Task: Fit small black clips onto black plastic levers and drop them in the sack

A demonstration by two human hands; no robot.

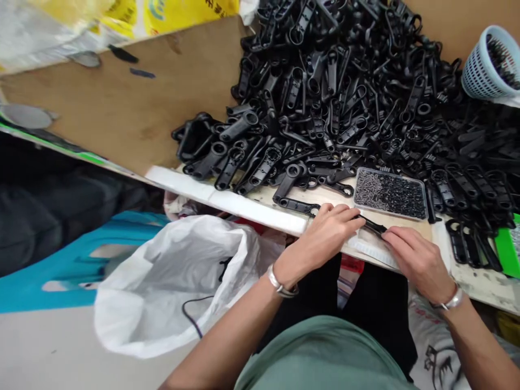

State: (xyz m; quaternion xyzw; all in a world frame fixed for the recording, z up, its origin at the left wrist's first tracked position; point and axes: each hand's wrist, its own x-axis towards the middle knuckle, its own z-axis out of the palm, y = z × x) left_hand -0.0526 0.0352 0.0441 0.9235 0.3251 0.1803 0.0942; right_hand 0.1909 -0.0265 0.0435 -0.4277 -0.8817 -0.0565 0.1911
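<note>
A slim black plastic part [371,223] is stretched between my two hands at the table's front edge. My left hand [331,227] closes on its left end, and my right hand [414,254] pinches the right end. Just beyond them lies a clear box [390,193] of small grey and black pieces. Left of my left hand, a black arm-shaped plastic part [296,205] rests flat on the table. Behind everything rises a big heap of similar black parts [325,92].
A light blue basket [481,70] of small dark pieces stands at the back right, with a green tray [509,246] below it. A white sack [162,292] hangs open beneath the edge at left. Several black parts [473,244] lie in a row at right.
</note>
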